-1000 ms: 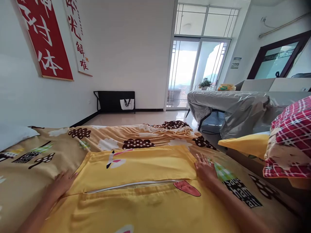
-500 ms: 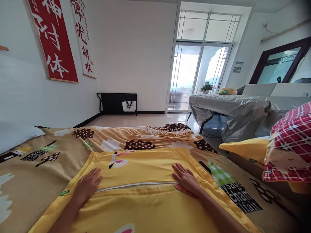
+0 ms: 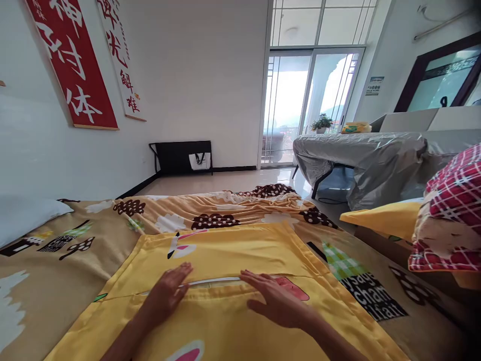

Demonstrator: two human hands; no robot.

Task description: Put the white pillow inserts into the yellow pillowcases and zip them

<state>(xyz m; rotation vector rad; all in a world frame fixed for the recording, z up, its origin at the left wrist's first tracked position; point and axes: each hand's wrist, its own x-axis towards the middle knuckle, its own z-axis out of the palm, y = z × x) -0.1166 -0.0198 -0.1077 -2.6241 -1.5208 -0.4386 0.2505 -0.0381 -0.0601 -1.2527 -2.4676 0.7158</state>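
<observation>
Here my left hand [image 3: 167, 296] and right hand [image 3: 276, 301] lie flat and open on the yellow cover [image 3: 225, 301], gripping nothing, fingertips at either side of its zip [image 3: 216, 282]. The cover lies spread on the bed [image 3: 56, 271], nearer me than the rumpled blanket [image 3: 233, 210]. I judge I'm smoothing it; next calls for even outward pressure along the zip.

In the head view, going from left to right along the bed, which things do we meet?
White pillow → left hand → right hand → red checked bundle.
</observation>
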